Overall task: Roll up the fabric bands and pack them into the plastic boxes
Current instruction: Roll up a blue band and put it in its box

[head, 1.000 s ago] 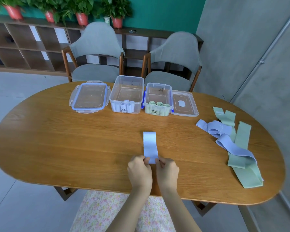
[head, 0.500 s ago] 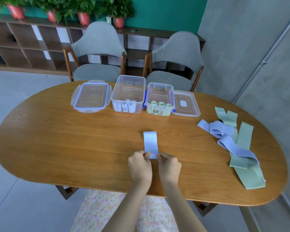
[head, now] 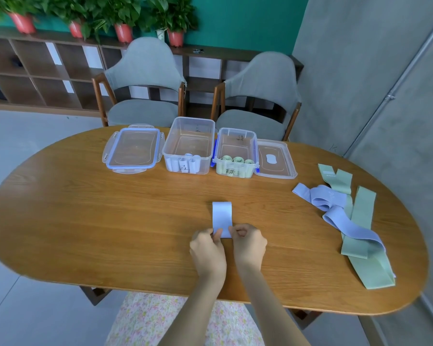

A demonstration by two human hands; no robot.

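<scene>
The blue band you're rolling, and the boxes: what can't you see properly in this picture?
- Blue band, head view: its near end, and any roll begun there, is hidden behind the fingers of both hands.
- Labels on the two boxes: writing too small to read.
- Loose bands at the table's right: overlapping, so their count is unclear.

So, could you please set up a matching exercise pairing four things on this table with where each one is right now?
Things:
1. blue band being rolled
2. green rolls
3. blue-rimmed lid
4. loose bands

Places:
A. far left of the boxes
B. table's right end
C. pinched by both hands
D. in the right-hand box

Pairs: 1-C, 2-D, 3-A, 4-B
</scene>
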